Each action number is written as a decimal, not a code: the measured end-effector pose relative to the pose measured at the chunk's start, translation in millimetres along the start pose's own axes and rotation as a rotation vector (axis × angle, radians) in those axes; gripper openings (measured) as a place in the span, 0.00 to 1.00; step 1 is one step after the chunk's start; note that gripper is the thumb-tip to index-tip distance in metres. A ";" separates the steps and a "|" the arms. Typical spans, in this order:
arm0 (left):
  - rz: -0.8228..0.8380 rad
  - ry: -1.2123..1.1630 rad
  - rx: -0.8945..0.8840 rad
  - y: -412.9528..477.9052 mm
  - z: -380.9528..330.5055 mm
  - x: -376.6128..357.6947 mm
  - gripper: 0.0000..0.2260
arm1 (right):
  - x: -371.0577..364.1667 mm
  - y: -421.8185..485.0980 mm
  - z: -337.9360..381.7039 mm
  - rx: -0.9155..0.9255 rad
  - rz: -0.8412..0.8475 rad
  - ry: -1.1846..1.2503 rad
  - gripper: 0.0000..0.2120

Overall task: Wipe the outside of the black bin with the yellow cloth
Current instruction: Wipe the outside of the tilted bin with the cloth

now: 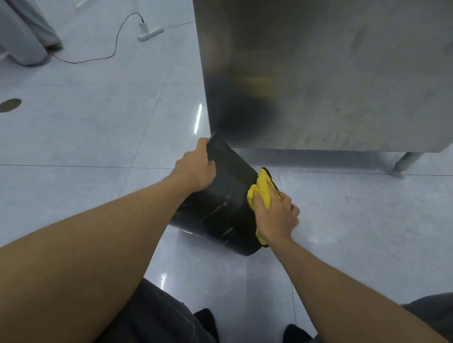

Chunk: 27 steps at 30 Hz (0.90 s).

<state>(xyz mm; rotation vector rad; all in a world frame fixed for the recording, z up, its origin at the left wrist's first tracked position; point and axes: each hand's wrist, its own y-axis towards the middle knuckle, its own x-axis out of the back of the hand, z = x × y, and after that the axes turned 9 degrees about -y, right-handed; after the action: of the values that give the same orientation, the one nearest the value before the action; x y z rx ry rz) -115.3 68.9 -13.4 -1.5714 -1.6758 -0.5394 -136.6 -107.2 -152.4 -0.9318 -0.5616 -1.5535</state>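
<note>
The black bin [224, 207] is tilted on the floor in the middle of the head view, its far end close to the steel cabinet. My left hand [196, 168] grips the bin's upper far edge. On the bin's right side my right hand [275, 214] presses the crumpled yellow cloth [260, 191] against the outer wall. Pale streaks show on the bin's near side. The cloth's lower part is partly hidden under my hand.
A large stainless-steel cabinet [326, 70] stands just behind the bin, with a metal leg [403, 163] at the right. A white power strip [149, 32] and thin cable [113, 47] lie on the glossy tiled floor at the back left. My knees fill the bottom edge.
</note>
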 end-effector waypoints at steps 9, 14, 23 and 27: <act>-0.010 -0.120 -0.028 0.9 -1.8 0.0 0.28 | 2.8 -13.8 68.5 0.623 -0.034 0.170 0.26; -0.006 -0.103 0.002 1.6 7.5 2.4 0.23 | -2.6 -3.2 28.4 0.401 -0.122 0.062 0.25; 0.003 -0.068 -0.038 1.7 7.8 -3.6 0.29 | 2.6 -2.4 27.2 0.228 -0.111 0.033 0.23; -0.025 -0.028 -0.083 -0.4 6.7 -0.1 0.30 | 5.6 -15.2 54.4 0.612 -0.058 0.113 0.25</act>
<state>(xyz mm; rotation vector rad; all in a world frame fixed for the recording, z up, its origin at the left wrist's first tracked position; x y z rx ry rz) -117.3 73.8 -17.5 -1.6255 -1.7159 -0.6093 -137.7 -64.6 -114.9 -0.3616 -0.9206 -1.3518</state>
